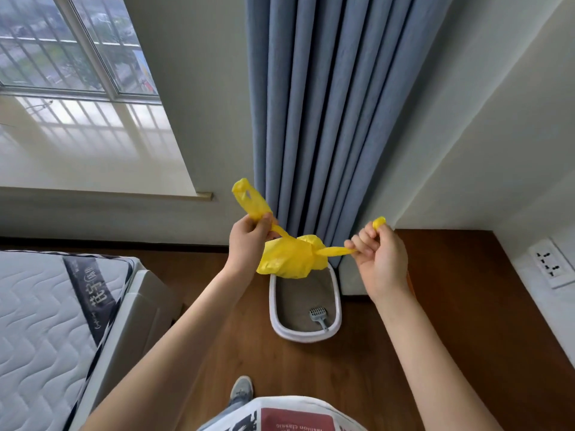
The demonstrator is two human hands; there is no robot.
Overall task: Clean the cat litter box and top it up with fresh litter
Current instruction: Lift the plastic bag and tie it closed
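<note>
We've got a brown wood floor (357,384) here, white walls (466,104) and a long blue curtain (336,104) hanging in the corner. Daylight pours through the barred window (71,45) onto its pale sill (93,150). A quilted mattress (40,321) sits lower left, a wall socket (549,265) right.

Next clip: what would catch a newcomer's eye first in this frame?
The bright yellow plastic bag held up mid-frame stands out first, its two handles pulled apart by the left hand and right hand as if being knotted. Directly below it on the wooden floor sits the white litter box, with a grey scoop lying in the litter, in front of the blue curtain.
</note>
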